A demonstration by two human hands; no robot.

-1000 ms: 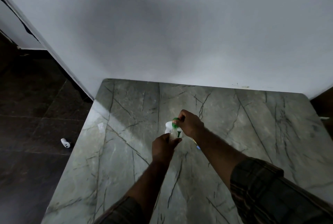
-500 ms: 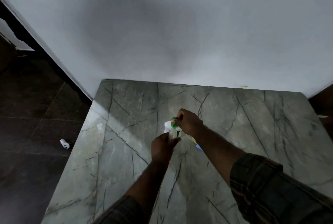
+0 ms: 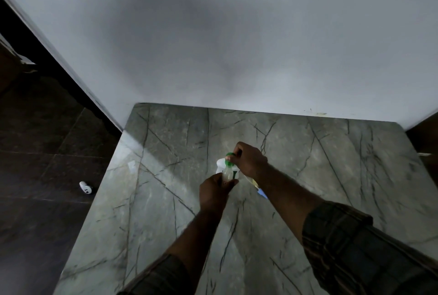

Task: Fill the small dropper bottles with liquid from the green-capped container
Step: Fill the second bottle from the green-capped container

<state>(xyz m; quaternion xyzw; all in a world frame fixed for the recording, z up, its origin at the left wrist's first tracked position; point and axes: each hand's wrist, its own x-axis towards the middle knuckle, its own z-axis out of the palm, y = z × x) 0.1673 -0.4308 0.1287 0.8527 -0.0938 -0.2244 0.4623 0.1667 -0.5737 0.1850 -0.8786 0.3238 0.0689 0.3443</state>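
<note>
A pale container (image 3: 229, 175) with a green cap (image 3: 229, 159) stands upright near the middle of the marble table (image 3: 166, 199). My left hand (image 3: 214, 194) wraps around its lower body. My right hand (image 3: 248, 160) pinches the green cap from above. A white object (image 3: 221, 164) shows just behind the container, partly hidden. Under my right forearm lie a yellowish item (image 3: 253, 182) and a small blue piece (image 3: 262, 193); I cannot tell what they are. No dropper bottle is clearly visible.
The table butts against a white wall (image 3: 237, 57) at the back. Dark tiled floor (image 3: 42, 176) lies to the left, with a small white object (image 3: 85, 187) on it near the table's left edge.
Both hands stay on the container and its cap. The view has shifted slightly; no clear movement of the cap shows.
</note>
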